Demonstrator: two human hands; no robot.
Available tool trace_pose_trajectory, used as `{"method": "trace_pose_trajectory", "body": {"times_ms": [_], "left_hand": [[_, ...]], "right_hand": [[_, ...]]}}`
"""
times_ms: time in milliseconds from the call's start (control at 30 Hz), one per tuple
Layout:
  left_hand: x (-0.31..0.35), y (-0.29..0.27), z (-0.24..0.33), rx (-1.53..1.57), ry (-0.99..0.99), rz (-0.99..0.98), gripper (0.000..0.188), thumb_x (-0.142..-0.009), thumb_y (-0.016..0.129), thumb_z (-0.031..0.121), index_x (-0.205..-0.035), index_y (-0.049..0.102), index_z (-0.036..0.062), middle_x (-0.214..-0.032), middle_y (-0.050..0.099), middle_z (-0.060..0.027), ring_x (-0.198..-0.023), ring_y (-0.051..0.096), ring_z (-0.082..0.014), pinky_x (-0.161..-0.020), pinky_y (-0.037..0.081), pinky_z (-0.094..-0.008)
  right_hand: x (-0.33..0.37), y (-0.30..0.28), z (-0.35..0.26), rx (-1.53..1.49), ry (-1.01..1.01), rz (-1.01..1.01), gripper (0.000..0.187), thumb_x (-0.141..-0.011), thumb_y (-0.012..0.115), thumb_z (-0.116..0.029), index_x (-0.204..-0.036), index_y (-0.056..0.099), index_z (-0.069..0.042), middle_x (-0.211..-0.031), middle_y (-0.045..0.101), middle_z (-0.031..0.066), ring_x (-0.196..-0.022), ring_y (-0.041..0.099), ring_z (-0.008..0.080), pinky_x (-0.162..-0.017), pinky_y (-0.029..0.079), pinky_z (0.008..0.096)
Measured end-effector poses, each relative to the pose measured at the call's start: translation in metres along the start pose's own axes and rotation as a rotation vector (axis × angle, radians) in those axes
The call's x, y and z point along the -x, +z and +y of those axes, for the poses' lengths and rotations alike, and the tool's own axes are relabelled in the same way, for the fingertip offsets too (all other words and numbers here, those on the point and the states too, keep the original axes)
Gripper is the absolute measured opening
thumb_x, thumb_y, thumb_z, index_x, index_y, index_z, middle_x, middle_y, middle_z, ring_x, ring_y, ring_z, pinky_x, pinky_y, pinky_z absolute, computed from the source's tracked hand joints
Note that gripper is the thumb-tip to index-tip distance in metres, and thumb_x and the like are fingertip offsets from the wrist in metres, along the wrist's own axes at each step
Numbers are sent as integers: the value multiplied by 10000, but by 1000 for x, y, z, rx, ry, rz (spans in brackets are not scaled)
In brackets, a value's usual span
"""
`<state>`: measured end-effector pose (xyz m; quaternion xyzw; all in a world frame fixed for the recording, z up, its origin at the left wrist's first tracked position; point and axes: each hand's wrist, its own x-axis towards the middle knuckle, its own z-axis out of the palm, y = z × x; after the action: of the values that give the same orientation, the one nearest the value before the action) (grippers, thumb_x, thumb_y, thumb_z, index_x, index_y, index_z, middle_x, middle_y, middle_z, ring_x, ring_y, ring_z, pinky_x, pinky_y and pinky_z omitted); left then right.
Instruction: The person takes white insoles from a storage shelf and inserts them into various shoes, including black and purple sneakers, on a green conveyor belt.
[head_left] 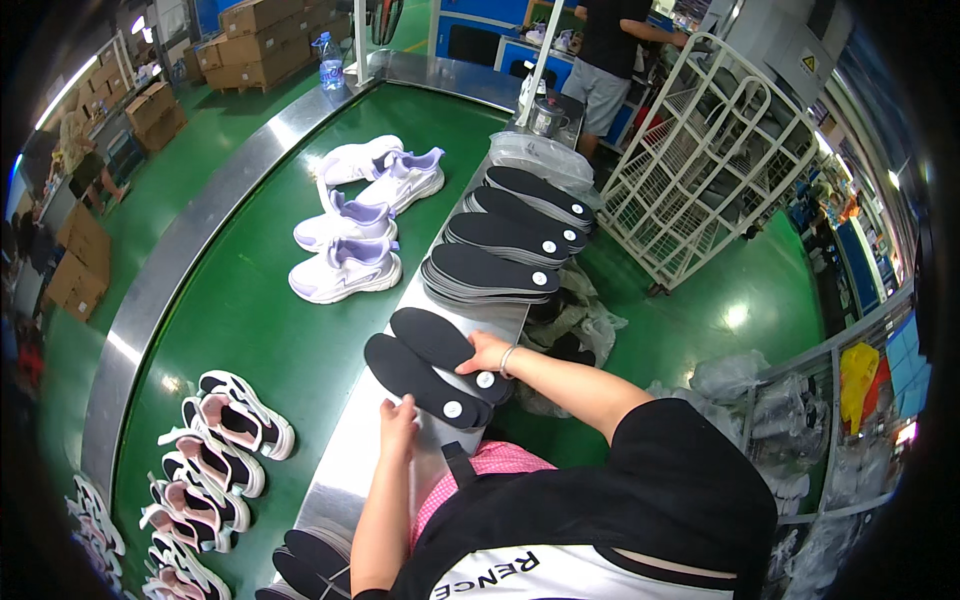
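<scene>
Two black, elongated, soft-looking insole piles, each with a round white sticker at one end, lie side by side on the silvery metal bench [345, 470]: a lower pile [408, 378] and an upper pile [428, 335]. From the right hand [488, 352], the body of the upper pile runs off toward 10 o'clock, and the lower pile sits at about 8 o'clock. That hand is spread across the upper pile near its stickered end, thumb lying over the black face and fingers at the far edge. From the left hand [398, 422], the middle of the lower pile lies at about 1 o'clock. The left hand's fingers are drawn in narrow at the near edge of that pile; at this angle I cannot tell whether they touch it or stop just beside it. So the right hand is nearer the upper pile, the left nearer the lower.

Both piles share almost one long axis, from 10 o'clock to 4 o'clock, plain rounded ends pointing to 10 and stickered ends to 4. Further black insole stacks [488, 268] stand on the bench at 1 o'clock from the pair, their long axes lying flatter.
</scene>
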<state>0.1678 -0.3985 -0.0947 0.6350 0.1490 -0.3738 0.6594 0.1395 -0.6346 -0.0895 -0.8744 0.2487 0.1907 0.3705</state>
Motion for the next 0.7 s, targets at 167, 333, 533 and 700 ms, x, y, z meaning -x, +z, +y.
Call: {"method": "trace_pose_trajectory", "body": {"times_ms": [167, 333, 533, 700], "left_hand": [[27, 9, 16, 320, 287, 136, 563, -730, 619, 219, -1132, 344, -64, -830, 554, -133, -665, 544, -168, -551, 447, -271], [11, 8, -5, -134, 132, 367, 489, -591, 645, 290, -893, 543, -81, -876, 563, -239, -829, 569, -322, -696, 461, -373], [129, -24, 20, -625, 482, 750, 301, -657, 569, 141, -896, 449, 4, -814, 556, -170, -798, 534, -341, -693, 412, -424], [133, -35, -35, -915, 270, 1010, 287, -643, 576, 133, -890, 468, 36, -786, 556, -152, -757, 537, -337, -658, 419, -422]], "right_hand": [[26, 25, -57, -99, -195, -12, 597, -561, 725, -227, -978, 412, 64, -906, 509, 204, -850, 503, 260, -753, 407, 349], [63, 37, -64, -403, -240, -149, 416, -652, 670, -162, -941, 433, 22, -910, 521, 105, -798, 500, 188, -722, 414, 320], [65, 3, -85, -102, -758, -48, 513, -708, 634, -134, -1093, 367, 75, -983, 519, 156, -867, 508, 226, -790, 395, 303], [22, 11, -56, 257, -779, -112, 507, -702, 630, -198, -1100, 385, 0, -925, 555, 202, -846, 545, 317, -735, 418, 345]]}}
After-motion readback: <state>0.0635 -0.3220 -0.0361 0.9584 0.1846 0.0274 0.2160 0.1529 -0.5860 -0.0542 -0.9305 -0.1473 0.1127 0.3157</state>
